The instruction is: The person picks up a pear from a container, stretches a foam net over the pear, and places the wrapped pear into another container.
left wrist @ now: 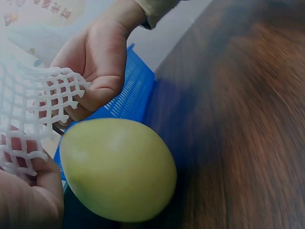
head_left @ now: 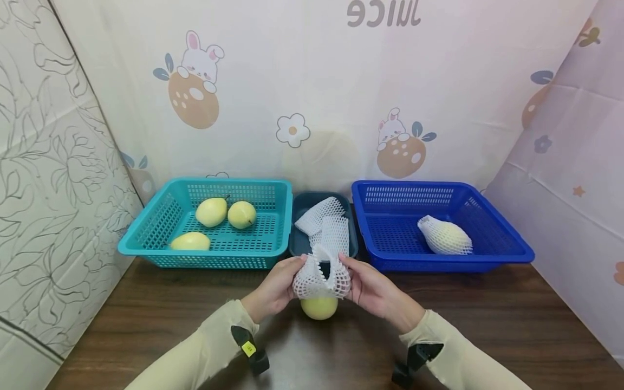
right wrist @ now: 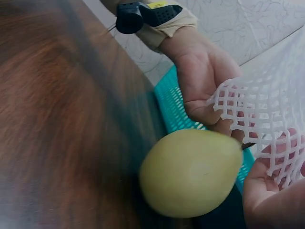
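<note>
A white foam net sleeve (head_left: 308,283) is stretched wide between both hands. My left hand (head_left: 277,286) grips one side of its mesh, and my right hand (head_left: 374,288) grips the other, fingers behind the net in the wrist views. Just below the net sits a yellow-green pear (head_left: 319,307), its upper part covered by the mesh in the head view. From the wrist views, the pear (left wrist: 119,169) is bare, with its stem end toward the open rim of the net sleeve (right wrist: 252,107).
A teal basket (head_left: 131,244) at left holds three bare pears (head_left: 212,212). Between the baskets, a small dark tray (head_left: 303,201) contains several foam nets (head_left: 335,234). The blue basket (head_left: 517,250) at right holds one net-covered pear (head_left: 444,236). All stand on a brown wooden table (head_left: 487,314) before a printed curtain.
</note>
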{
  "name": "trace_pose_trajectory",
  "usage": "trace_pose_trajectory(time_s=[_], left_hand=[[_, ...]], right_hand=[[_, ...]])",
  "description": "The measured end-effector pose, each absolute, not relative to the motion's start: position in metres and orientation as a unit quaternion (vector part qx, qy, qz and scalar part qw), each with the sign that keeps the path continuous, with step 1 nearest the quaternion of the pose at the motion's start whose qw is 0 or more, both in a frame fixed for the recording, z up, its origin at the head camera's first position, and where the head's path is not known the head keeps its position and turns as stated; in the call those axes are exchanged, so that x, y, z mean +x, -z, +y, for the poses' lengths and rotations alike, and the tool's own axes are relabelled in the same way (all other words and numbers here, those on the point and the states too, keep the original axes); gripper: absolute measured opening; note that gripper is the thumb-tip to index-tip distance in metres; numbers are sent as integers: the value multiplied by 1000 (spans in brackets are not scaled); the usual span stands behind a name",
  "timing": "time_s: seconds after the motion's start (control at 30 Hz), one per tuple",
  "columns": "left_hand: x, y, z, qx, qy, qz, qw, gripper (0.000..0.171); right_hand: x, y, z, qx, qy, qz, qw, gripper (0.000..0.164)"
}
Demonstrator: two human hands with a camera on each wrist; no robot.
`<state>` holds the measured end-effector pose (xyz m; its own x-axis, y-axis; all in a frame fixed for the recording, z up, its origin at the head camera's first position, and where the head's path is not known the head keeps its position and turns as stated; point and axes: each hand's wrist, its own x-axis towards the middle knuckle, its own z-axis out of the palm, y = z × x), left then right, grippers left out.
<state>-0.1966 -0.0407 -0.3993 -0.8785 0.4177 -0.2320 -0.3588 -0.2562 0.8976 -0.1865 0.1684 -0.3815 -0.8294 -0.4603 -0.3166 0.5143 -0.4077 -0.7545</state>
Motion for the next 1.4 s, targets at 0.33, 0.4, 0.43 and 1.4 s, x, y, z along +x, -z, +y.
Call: trace_pose_trajectory(time_s=[0.33, 0.4, 0.43, 1.4], left_hand=[[-195, 416, -41, 6, -756, 615, 225, 41], [-195, 419, -41, 5, -753, 619, 222, 40], [-195, 420, -42, 5, -752, 621, 220, 39], [-193, 449, -36, -4, -605, 783, 141, 26]], right_hand=[[-183, 403, 169, 32, 812, 505, 291, 27], [-181, 406, 169, 29, 804, 519, 289, 27], [-181, 408, 169, 27, 799, 526, 289, 26], [-169, 443, 152, 88, 748, 635, 170, 27]])
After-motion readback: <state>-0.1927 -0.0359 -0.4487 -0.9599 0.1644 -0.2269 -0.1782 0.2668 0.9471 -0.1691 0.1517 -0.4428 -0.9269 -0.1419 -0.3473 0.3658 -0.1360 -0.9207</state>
